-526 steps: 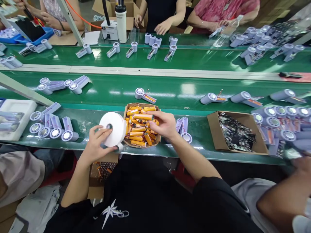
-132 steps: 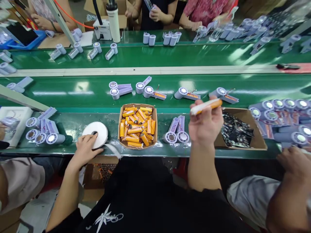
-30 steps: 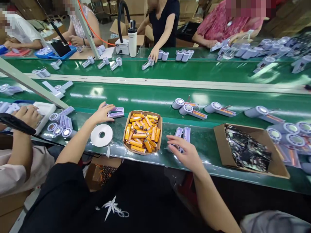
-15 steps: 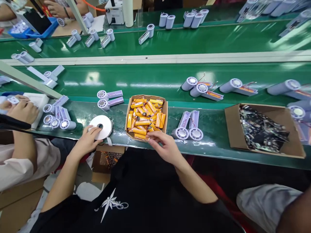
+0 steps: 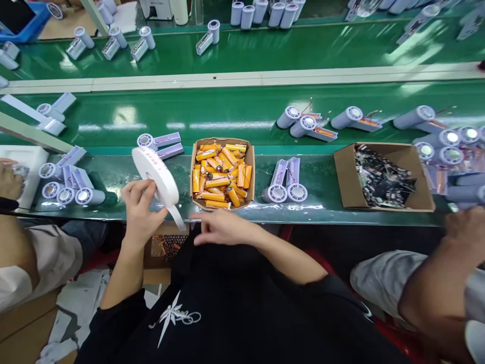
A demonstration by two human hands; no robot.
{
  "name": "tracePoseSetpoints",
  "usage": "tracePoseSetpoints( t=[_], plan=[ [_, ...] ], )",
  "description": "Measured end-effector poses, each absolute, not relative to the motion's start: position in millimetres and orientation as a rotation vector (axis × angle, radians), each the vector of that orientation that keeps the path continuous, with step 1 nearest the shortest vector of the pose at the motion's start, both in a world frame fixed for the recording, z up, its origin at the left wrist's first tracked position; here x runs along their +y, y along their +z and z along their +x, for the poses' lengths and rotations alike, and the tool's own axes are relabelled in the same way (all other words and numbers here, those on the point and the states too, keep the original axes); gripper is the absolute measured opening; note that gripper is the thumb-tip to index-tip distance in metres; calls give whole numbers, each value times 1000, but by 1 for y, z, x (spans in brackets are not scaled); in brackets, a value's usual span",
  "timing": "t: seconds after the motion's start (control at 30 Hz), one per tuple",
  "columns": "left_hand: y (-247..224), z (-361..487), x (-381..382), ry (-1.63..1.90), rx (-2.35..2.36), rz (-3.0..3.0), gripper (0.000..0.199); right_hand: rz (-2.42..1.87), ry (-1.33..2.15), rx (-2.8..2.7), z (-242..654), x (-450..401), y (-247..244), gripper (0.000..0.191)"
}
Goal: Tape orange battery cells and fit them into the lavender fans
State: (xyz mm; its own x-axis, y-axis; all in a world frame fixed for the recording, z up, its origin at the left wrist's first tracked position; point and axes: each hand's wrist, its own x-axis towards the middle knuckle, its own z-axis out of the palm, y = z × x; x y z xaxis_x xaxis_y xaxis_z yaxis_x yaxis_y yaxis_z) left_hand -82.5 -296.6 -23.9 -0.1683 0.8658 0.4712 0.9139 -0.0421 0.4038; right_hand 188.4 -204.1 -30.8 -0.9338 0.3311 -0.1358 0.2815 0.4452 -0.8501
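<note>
My left hand grips a roll of white tape by its inner edge and holds it tilted up at the bench's front edge. A loose tape end hangs from the roll toward my right hand. That hand is closed, its fingertips near the tape end; whether they pinch anything is too blurred to tell. Just beyond it, a cardboard box holds several orange cylindrical cells. Two lilac fan-shaped housings lie right of the box, and two more stand behind the tape.
An open carton of circuit boards sits on the right. More lilac housings lie at left, on the green belt and at far right. Co-workers' arms show on both sides. A lower box is below the bench.
My left hand has lifted and tilted the tape roll off the bench. My right hand has moved from the cells' box toward the tape end. The view has shifted.
</note>
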Motion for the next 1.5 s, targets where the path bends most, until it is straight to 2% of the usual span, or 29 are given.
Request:
tracePoseSetpoints(
  t=[0.13,0.2,0.27,0.37,0.47,0.57,0.67,0.77,1.0,1.1,1.17,1.3,1.4,1.5],
  plan=[
    [-36,-65,-288,-944,-1930,-2054,58,-856,722,-2662,199,-159,-22,25],
    [-40,-56,-284,-914,-1926,-2096,60,-896,500,-2753,195,-144,-25,25],
    [-43,-50,-280,-877,-1933,-2138,62,-907,432,-2798,190,-133,-32,31],
    [-44,-46,-278,-847,-1943,-2162,62,-876,578,-2748,191,-121,-41,32],
    [-41,-44,-279,-819,-1944,-2144,61,-893,971,-2353,205,-111,-45,30],
    [-36,-38,-283,-782,-1879,-2135,56,-867,1317,-1759,221,-111,-40,46],
    [-31,-30,-284,-681,-1828,-2134,51,-774,1533,-1547,233,-124,-25,56],
    [-25,-23,-283,-610,-1768,-2145,53,-788,1528,-1650,241,-138,-7,51],
    [-15,-14,-278,-567,-1648,-2148,60,-897,1110,-2123,248,-155,8,18],
    [-17,-10,-277,-582,-1672,-2114,62,-851,1194,-2095,243,-158,1,16],
    [-19,-6,-279,-598,-1718,-2093,63,-844,1367,-1940,238,-157,-7,23],
    [-28,9,-280,-617,-1858,-2051,61,-822,1655,-1274,220,-160,-22,55],
    [-36,30,-280,-658,-1921,-1942,56,-784,1599,-832,198,-171,-30,62],
    [-41,49,-290,-749,-1856,-1901,56,-772,1536,-789,193,-168,-34,65]
  ],
)
